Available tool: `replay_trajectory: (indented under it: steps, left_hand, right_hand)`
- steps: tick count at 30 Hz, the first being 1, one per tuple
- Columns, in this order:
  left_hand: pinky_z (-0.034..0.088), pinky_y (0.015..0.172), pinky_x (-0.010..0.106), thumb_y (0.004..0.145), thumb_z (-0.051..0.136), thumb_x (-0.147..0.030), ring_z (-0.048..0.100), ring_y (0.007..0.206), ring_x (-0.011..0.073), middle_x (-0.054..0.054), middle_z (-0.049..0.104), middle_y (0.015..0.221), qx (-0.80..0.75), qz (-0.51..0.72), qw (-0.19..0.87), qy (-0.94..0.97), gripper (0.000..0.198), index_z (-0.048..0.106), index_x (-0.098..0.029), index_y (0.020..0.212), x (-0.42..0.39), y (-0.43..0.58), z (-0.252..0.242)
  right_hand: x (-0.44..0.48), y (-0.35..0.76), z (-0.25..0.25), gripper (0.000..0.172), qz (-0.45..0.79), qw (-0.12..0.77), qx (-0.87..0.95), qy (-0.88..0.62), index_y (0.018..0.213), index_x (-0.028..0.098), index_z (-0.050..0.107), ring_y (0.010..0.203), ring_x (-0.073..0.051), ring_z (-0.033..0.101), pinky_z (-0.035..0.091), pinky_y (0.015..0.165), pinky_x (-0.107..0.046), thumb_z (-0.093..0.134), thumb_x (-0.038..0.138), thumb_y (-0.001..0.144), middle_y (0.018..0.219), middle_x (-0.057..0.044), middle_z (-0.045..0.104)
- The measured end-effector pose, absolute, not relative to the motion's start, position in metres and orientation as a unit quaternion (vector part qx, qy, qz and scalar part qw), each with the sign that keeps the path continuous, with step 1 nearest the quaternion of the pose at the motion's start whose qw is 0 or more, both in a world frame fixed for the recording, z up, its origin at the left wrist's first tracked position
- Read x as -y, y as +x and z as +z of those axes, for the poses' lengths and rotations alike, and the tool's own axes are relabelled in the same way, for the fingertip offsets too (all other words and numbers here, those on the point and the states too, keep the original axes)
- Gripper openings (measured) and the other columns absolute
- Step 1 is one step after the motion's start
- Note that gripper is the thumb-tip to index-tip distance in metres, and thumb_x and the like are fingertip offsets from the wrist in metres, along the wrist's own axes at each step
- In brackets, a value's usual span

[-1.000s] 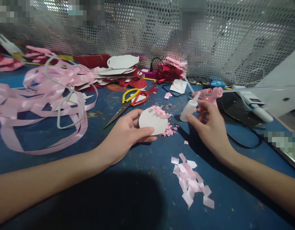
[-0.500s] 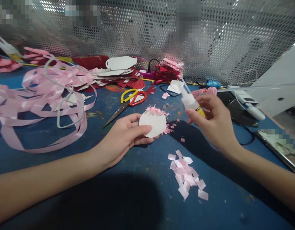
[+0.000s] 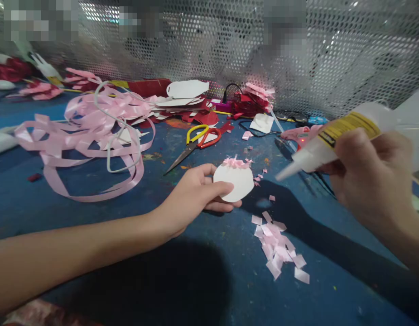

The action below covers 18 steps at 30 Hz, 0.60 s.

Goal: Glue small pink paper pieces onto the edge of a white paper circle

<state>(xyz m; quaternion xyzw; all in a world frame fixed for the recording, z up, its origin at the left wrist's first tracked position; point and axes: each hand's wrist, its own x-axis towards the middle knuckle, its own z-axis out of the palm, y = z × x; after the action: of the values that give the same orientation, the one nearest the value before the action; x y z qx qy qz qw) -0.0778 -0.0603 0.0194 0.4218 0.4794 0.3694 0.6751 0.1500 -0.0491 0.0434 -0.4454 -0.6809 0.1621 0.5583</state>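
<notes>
My left hand [image 3: 209, 192] pinches a round white card disc [image 3: 241, 183] with the thumb on top and fingers underneath. Pink ribbon bits [image 3: 235, 163] are fixed along the disc's far edge. In my right hand [image 3: 368, 181] is a clear squeeze glue bottle [image 3: 345, 129] with a yellow label. It is tilted, its nozzle pointing down and left, to the right of the disc and apart from it. Below the nozzle, a loose pile of small pink ribbon squares [image 3: 277, 244] lies on the blue table [image 3: 182, 280].
Yellow-and-red-handled scissors [image 3: 192, 145] lie beyond my left hand. Tangled pink ribbon [image 3: 103, 194] and a white cable [image 3: 109, 154] spread at left. Stacked white and red card pieces [image 3: 185, 106] sit at the back, before a perforated metal screen [image 3: 209, 50]. A pink glue gun [image 3: 296, 133] lies behind the bottle.
My right hand has moved right and closer to the camera, turning the bottle from nozzle-up to nozzle-down. The view has shifted left; my left hand still holds the disc.
</notes>
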Motion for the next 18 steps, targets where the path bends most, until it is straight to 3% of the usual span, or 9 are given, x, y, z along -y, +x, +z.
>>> replay_trajectory:
  steps: [3, 7, 14, 18]
  left_hand:
    - [0.058, 0.051, 0.015, 0.077, 0.064, -0.009, 0.072, 0.061, 0.0169, 0.007, 0.073, 0.074, -0.468, 0.357, 0.687, 0.427, 0.016, 0.05, -0.012, 0.084, 0.063, -0.077, 0.019]
    - [0.058, 0.049, 0.014, 0.076, 0.064, -0.008, 0.072, 0.059, 0.017, 0.005, 0.072, 0.071, -0.464, 0.341, 0.705, 0.413, 0.017, 0.049, -0.013, 0.081, 0.066, -0.077, 0.019]
    - [0.059, 0.051, 0.015, 0.076, 0.065, -0.01, 0.072, 0.06, 0.0166, 0.002, 0.072, 0.073, -0.45, 0.354, 0.695, 0.435, 0.019, 0.049, -0.013, 0.085, 0.063, -0.076, 0.018]
    - [0.059, 0.051, 0.015, 0.077, 0.067, -0.014, 0.072, 0.061, 0.0162, 0.002, 0.072, 0.075, -0.442, 0.356, 0.685, 0.457, 0.021, 0.05, -0.013, 0.088, 0.059, -0.074, 0.016]
  right_hand:
    - [0.054, 0.146, 0.042, 0.026, 0.192, 0.582, 0.656, -0.44, 0.069, 0.023, 0.065, 0.05, -0.011, 0.047, 0.036, 0.044, -0.026, 0.065, 0.046, 0.079, 0.06, 0.001, 0.056]
    - [0.059, 0.139, 0.04, 0.022, 0.243, 0.578, 0.647, -0.433, 0.078, 0.023, 0.067, 0.058, -0.012, 0.053, 0.044, 0.051, -0.027, 0.071, 0.044, 0.074, 0.07, 0.001, 0.062]
    - [0.061, 0.134, 0.03, 0.034, 0.383, 0.543, 0.624, -0.411, 0.075, 0.023, 0.052, 0.051, -0.008, 0.041, 0.032, 0.042, -0.023, 0.073, 0.049, 0.069, 0.063, 0.005, 0.049]
    - [0.067, 0.137, 0.023, 0.039, 0.422, 0.52, 0.619, -0.409, 0.072, 0.024, 0.043, 0.051, -0.01, 0.035, 0.028, 0.043, -0.024, 0.068, 0.054, 0.073, 0.061, 0.005, 0.041]
